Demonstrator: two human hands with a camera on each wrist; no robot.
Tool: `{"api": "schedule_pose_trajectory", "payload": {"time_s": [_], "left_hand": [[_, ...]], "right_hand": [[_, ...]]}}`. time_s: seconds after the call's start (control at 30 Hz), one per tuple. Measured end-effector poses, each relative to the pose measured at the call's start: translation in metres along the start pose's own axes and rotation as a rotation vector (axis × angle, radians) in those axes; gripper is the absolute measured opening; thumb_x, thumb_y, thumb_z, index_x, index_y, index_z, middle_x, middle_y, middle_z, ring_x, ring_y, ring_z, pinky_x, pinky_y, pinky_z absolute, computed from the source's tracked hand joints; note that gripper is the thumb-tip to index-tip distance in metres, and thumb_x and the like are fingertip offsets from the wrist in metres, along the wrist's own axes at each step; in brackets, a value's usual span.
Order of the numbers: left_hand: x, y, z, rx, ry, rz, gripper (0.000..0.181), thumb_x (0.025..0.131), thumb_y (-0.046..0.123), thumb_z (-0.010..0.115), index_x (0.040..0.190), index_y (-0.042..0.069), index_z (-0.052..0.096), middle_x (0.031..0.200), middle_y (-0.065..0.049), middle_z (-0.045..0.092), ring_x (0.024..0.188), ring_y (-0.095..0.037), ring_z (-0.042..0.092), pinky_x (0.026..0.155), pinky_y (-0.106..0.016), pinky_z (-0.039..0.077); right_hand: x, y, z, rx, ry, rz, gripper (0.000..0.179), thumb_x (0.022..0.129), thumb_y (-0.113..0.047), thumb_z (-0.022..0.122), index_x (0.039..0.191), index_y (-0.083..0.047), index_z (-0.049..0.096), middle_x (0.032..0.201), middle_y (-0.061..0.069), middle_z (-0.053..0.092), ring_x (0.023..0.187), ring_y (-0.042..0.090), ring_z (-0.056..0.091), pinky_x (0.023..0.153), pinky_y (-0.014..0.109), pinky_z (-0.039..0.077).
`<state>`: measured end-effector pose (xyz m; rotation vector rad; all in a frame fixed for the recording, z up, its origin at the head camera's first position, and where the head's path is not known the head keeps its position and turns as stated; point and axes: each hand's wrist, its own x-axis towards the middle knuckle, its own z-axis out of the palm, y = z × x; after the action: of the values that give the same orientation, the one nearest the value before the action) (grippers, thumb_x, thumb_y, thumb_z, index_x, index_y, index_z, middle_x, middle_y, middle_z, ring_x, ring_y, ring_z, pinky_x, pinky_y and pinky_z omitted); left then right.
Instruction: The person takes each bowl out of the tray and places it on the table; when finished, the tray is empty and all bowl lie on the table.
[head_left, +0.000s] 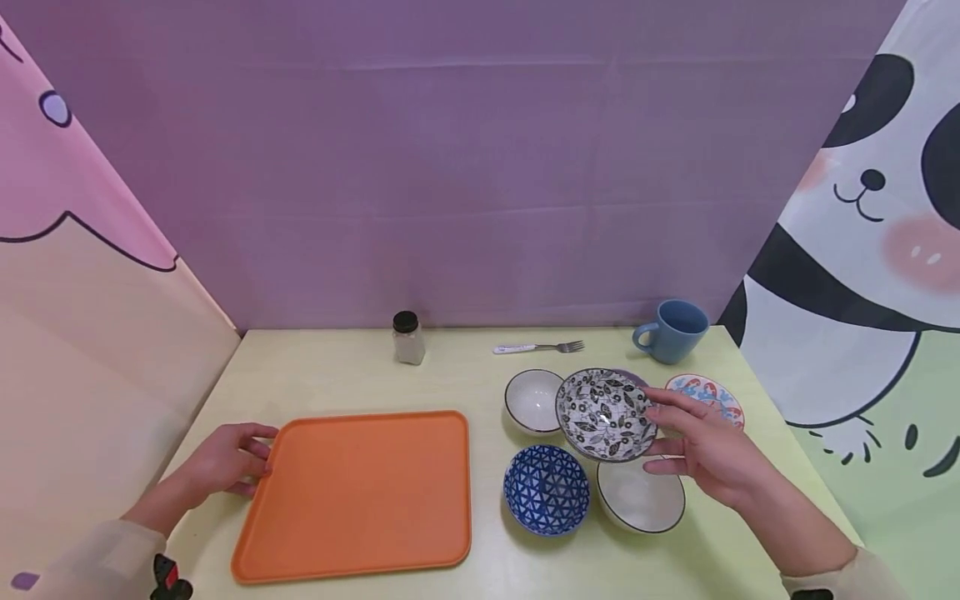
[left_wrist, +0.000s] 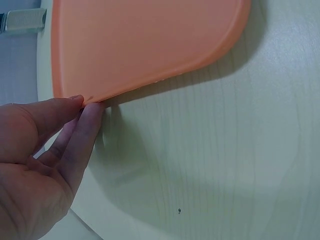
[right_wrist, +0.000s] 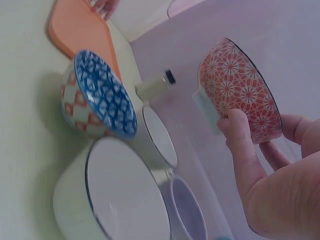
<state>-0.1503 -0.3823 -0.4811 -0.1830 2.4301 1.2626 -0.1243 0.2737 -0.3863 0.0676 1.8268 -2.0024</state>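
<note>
My right hand [head_left: 708,450] grips a bowl [head_left: 603,417] by its right side, thumb and fingers about the rim. Dark leaves pattern its white inside; the right wrist view shows red flowers on its outside [right_wrist: 240,90]. It is held up above the other bowls. At the left, my left hand [head_left: 228,460] pinches the edge of an orange tray [head_left: 367,492] near a corner, thumb on top and fingers beneath. A blue patterned bowl [head_left: 546,490], a larger white bowl [head_left: 645,504] and a small white bowl [head_left: 528,400] stand around below the held bowl.
A purple bowl [right_wrist: 187,210] is mostly hidden behind the held one. Further right lies a patterned plate [head_left: 705,388], partly covered by my right hand. Along the back are a black-lidded jar [head_left: 408,340], a fork [head_left: 536,348] and a blue mug [head_left: 678,332].
</note>
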Motion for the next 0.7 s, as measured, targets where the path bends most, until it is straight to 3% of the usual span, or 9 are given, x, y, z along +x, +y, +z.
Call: {"api": "schedule_pose_trajectory", "payload": {"time_s": [0.43,0.7], "left_hand": [[0.0,-0.001,-0.001,-0.019,-0.023,0.008,0.059,0.088,-0.007,0.065,0.141,-0.016,0.042,0.103,-0.018,0.063,0.081,-0.023,0.065,0.066,-0.044,0.064],[0.003,-0.003,-0.002,-0.016,-0.022,0.009,0.058,0.088,-0.006,0.066,0.141,-0.015,0.043,0.104,-0.017,0.062,0.082,-0.023,0.065,0.066,-0.044,0.064]], "right_hand": [[-0.026,0.025,-0.062,-0.021,0.156,0.034,0.031,0.107,-0.026,0.054,0.135,-0.04,0.054,0.124,-0.007,0.056,0.098,0.022,0.074,0.087,0.041,0.062],[-0.043,0.038,-0.092,0.008,0.21,0.051,0.024,0.108,-0.024,0.053,0.117,-0.044,0.062,0.115,-0.014,0.064,0.1,0.02,0.074,0.088,0.043,0.062]]}}
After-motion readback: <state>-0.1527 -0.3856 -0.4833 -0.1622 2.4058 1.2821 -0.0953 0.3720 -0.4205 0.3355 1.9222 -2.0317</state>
